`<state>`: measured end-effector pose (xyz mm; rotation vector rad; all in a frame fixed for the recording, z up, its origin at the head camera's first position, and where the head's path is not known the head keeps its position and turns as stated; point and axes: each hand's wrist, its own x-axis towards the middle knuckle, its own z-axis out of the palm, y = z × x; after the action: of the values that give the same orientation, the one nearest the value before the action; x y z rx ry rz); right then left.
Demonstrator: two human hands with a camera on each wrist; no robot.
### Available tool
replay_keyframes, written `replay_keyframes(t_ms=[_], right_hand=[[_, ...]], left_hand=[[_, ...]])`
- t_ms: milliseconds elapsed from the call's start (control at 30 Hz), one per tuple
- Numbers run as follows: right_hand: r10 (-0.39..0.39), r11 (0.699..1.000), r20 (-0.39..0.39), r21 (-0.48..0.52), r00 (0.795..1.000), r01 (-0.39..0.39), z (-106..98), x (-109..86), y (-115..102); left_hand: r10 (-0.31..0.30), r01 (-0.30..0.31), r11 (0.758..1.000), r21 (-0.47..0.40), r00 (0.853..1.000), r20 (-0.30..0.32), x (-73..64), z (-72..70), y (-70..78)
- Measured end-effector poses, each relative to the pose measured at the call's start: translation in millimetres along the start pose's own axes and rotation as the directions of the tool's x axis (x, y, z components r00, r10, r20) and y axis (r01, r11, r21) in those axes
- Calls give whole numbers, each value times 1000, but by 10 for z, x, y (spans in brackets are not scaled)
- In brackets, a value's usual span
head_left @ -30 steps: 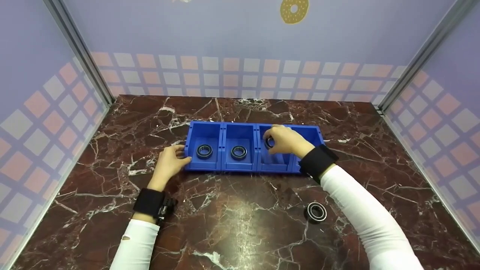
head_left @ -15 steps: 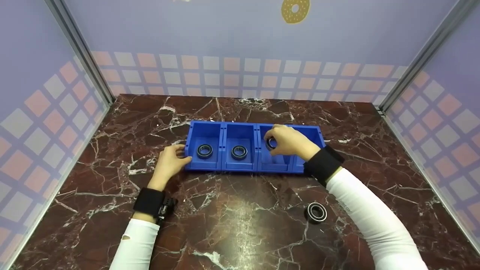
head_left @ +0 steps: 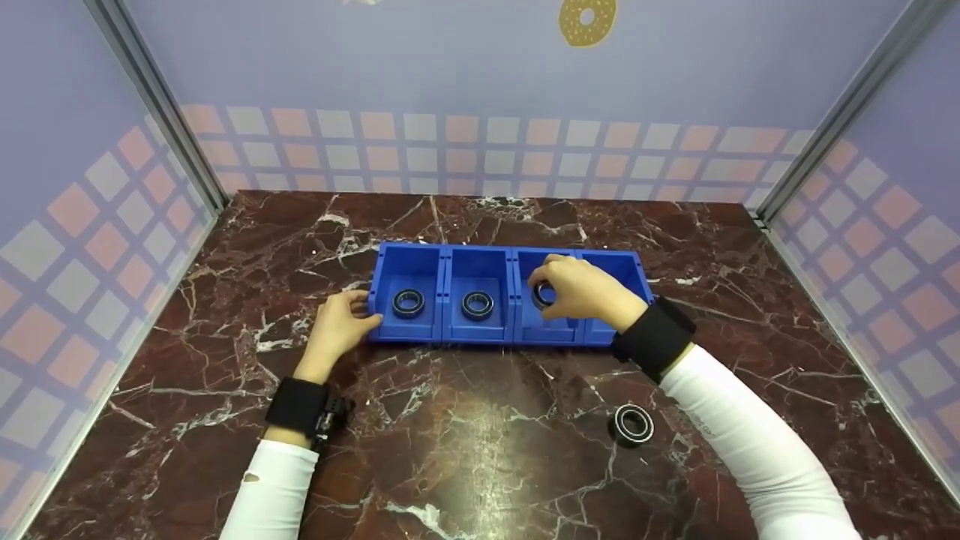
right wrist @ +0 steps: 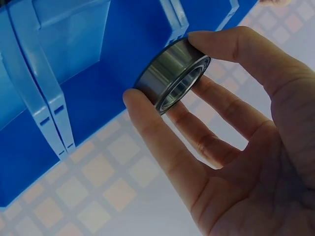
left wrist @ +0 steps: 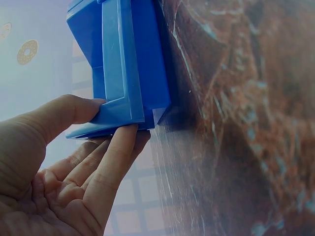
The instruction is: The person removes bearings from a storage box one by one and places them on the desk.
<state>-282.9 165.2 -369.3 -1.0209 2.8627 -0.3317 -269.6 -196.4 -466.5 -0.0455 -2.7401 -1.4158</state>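
A row of joined blue bins [head_left: 480, 334] sits on the table, with a ball bearing [head_left: 409, 303] in the leftmost bin and another bearing [head_left: 477, 305] in the one beside it. At the row's left end my left hand [head_left: 337, 328] grips the wall; in the left wrist view its thumb lies on the rim of the end bin [left wrist: 115, 59], fingers against the outside. My right hand [head_left: 589, 292] pinches a third bearing [right wrist: 170, 70] between thumb and fingers, over the third bin. That bearing is tilted, and the hand partly hides it in the head view.
One more bearing [head_left: 632, 425] lies on the dark red marble-patterned table [head_left: 480, 450], front right, near the right sleeve [head_left: 757, 435]. Lilac panels [head_left: 480, 75] with printed squares stand at the back and both sides.
My right hand, with the bearing in its fingers, has shifted slightly right and nearer to me over the third bin. The left hand and the bins keep their places.
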Motion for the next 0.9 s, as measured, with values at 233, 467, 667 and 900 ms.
replay_keyframes(t_ms=[233,467,667,900], right_hand=[[-26,1000,-17,-4,1000,26,-2,-70,-52],[-52,999,-16,-11,999,52,-5,-143,-101],[-62,998,-18,-6,998,62,3,-203,-139],[-93,996,-33,-18,995,92,27,-246,-165]], left_hand=[[-14,14,1000,-6,1000,5,-1,-2,-5],[-8,8,1000,-11,1000,2,-7,-6,4],[-6,6,1000,-14,1000,-3,-3,-4,1],[-9,9,1000,-13,1000,1,-9,-6,3]])
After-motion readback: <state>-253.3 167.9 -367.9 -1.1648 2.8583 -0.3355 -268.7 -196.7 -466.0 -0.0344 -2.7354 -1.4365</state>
